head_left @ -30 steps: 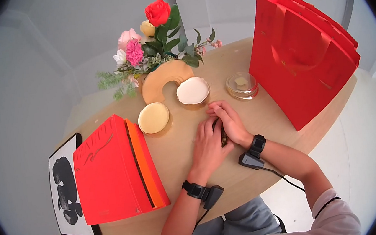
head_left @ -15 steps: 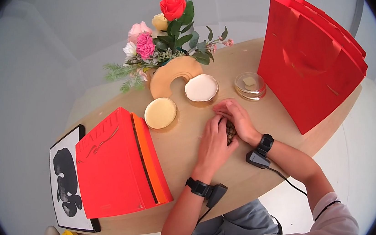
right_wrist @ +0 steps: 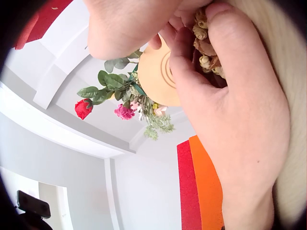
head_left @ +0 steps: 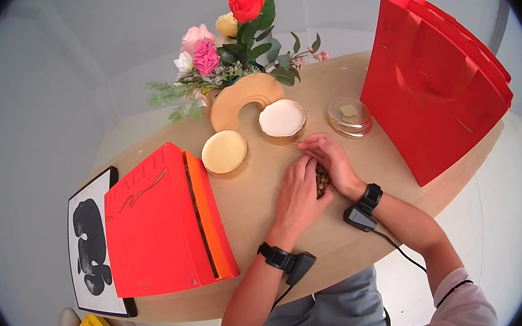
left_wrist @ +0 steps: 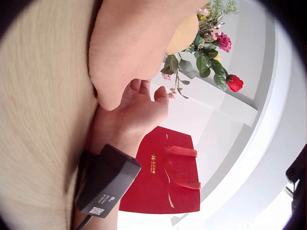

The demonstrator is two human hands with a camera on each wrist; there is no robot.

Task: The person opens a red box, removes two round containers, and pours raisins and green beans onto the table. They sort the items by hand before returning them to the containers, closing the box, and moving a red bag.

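Note:
A pile of small tan-green dried flower buds [head_left: 322, 181] lies between the two hands on the tabletop. On its left side, the left hand [head_left: 298, 192] curls over the pile with its thumb toward the near side. The right hand [head_left: 336, 168] walls in the right side, its fingers bending round the far end beside the left fingertips. Up close in the right wrist view, dried buds [right_wrist: 206, 61] show between the left thumb and forefinger. The left wrist view shows the right palm [left_wrist: 139, 112] facing the left hand, while the buds are hidden there.
Beyond the hands stand a white-topped round container [head_left: 282, 120], a cream-topped one [head_left: 225, 152] and a clear round dish [head_left: 350, 117]. An arch-shaped vase [head_left: 246, 94] holds flowers. A red box [head_left: 150, 229] overlaps a framed picture [head_left: 91, 244] at left; a tall red bag [head_left: 435, 90] stands right.
The gap between the hands has widened slightly, so more of the buds show. Both hands stay cupped about the pile. The head view has shifted a little.

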